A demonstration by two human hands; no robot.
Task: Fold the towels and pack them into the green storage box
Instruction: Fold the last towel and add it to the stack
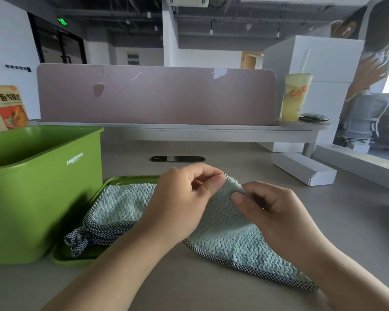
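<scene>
A light blue towel (234, 239) with checked trim lies on the desk in front of me, one corner lifted. My left hand (180, 203) pinches that raised corner from the left. My right hand (272, 209) pinches the same corner from the right, just below it. A stack of similar blue towels (119, 207) rests on the green lid (76, 259) to the left. The green storage box (38, 198) stands open at the far left, its visible inside bare.
A pink desk divider (155, 95) runs along the back. A yellow drink cup (295, 97) stands on the shelf at right, a white carton (303, 168) on the desk below it. A snack box (7, 106) is behind the storage box. A person sits at far right.
</scene>
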